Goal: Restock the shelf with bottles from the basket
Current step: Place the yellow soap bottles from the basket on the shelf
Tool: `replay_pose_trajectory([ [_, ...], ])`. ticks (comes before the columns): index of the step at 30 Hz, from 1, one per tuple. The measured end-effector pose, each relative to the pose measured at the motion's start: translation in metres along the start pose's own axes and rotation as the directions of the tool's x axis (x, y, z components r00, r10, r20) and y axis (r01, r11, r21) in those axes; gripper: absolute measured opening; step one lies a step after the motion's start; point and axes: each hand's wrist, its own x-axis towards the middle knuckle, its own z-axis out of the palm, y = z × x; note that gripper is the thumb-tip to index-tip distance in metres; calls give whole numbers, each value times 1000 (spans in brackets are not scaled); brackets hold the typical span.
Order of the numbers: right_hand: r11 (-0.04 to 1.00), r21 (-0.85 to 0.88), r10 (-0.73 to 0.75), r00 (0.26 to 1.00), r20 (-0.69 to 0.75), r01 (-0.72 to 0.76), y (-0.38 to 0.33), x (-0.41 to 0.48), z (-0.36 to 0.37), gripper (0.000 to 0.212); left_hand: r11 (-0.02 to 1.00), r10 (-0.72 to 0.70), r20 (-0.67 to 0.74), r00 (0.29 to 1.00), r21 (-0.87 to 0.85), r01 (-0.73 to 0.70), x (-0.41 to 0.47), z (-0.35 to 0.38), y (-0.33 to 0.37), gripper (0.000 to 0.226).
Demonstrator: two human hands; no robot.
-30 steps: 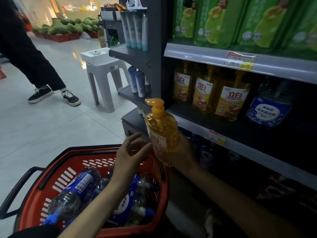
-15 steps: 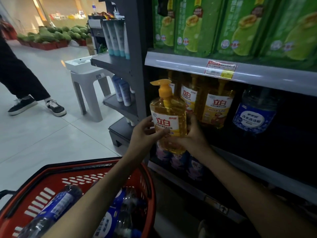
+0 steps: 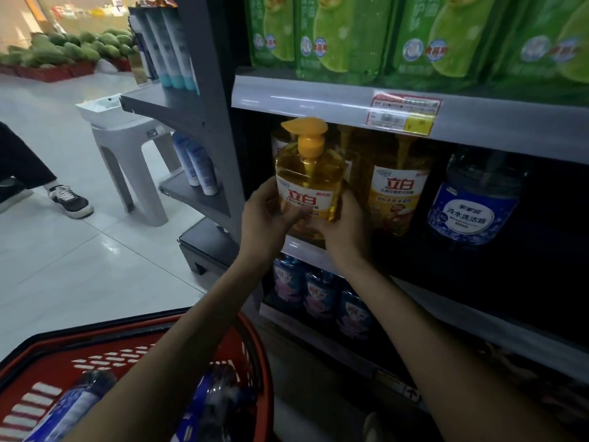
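**Inspector:** Item under handling?

**Clerk:** 1 yellow pump bottle (image 3: pixel 308 180), clear amber liquid, orange pump head, white and yellow label with red characters. It is upright at the front edge of the middle shelf (image 3: pixel 510 132), at its left end. The left hand (image 3: pixel 266 220) is wrapped on its left side, fingers over the label; the right hand (image 3: pixel 345 224) is clamped on its right side and base.

**Inspector:** Surroundings?

**Clerk:** A matching shelved yellow bottle (image 3: pixel 396 189) stands just beside it on the right, another is partly hidden behind it. A blue-labelled jug (image 3: pixel 475 202) stands further right. Green refill packs (image 3: pixel 350 36) fill the shelf above; dark blue bottles (image 3: pixel 318 291) stand below.

**Inspector:** Containers?

**Clerk:** 1 red basket (image 3: pixel 264 362), lower left, holding blue-labelled clear bottles (image 3: pixel 220 400); count cannot be told.
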Motion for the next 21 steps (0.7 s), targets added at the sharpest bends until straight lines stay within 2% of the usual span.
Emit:
replay_pose_trajectory([
  [5,985,-170,-27,992,-121,6,15,20,22,73,1000,23,-21,1000,21,-23,19,2,-20,46],
  [10,992,-115,51,996,-73,-59,20,25,26,64,998,13,-5,1000,55,-13,29,1,-34,41],
  [18,992,-114,41,987,-153,-59,22,32,44,76,997,-66,-68,996,32,69,38,3,-43,49],
  [21,992,-98,66,986,-154,-82,23,31,46,78,994,-105,-117,988,23,109,38,6,-44,59],
])
